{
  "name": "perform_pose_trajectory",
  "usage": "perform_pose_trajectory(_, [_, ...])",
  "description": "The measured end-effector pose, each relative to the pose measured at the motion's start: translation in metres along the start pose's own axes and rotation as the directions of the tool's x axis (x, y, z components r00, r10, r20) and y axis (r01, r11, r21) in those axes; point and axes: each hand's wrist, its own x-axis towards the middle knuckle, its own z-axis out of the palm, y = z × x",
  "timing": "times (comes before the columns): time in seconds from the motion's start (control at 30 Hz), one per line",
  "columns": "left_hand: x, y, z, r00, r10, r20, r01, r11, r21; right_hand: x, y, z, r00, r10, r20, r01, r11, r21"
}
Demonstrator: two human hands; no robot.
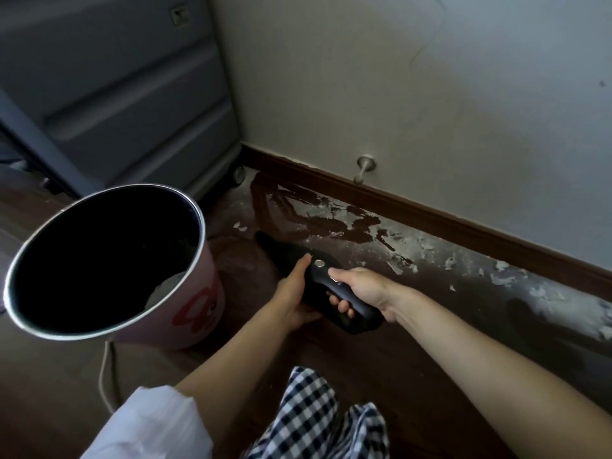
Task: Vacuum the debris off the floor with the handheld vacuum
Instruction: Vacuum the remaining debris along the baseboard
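The dark wooden floor (414, 342) carries pale debris (430, 256) scattered along the baseboard (430, 210), 1 pink bin (198, 313), a grey suitcase (132, 94) and a white cord (104, 376).

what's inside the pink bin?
The pink bin is mostly dark inside. A pale grey crumpled mass shows low against its near wall, likely paper or a liner. The bottom and any other contents are lost in shadow.
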Motion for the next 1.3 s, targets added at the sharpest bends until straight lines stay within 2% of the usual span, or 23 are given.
perform_pose_trajectory(0.13, [-0.002,0.01,-0.012,0.999,0.013,-0.05,-0.016,0.998,-0.066,0.011,-0.016,0.014,0.999,0.016,0.035,-0.014,0.999,-0.039])
perform_pose_trajectory(0.27, [-0.004,0.023,-0.017,0.995,0.015,-0.097,-0.027,0.992,-0.124,0.023,-0.021,0.032,1.0,0.003,0.012,-0.003,1.0,0.011])
perform_pose_trajectory(0.47, [-0.001,0.025,-0.016,1.0,0.003,-0.028,-0.009,0.972,-0.236,0.031,-0.023,0.04,0.997,-0.03,-0.066,0.037,0.994,0.107])
perform_pose_trajectory(0.67, [0.004,0.03,-0.006,0.999,0.036,0.002,-0.035,0.978,-0.206,0.039,-0.024,0.032,0.987,-0.032,-0.155,0.059,0.983,0.175])
perform_pose_trajectory(0.9, [0.01,0.035,-0.008,0.996,0.084,0.017,-0.077,0.968,-0.239,0.05,-0.035,0.029,0.99,-0.038,-0.139,0.06,0.986,0.155])
perform_pose_trajectory(1.3, [0.026,0.059,-0.008,0.991,0.135,0.012,-0.129,0.965,-0.228,0.073,-0.058,0.033,0.974,-0.07,-0.213,0.105,0.982,0.158])
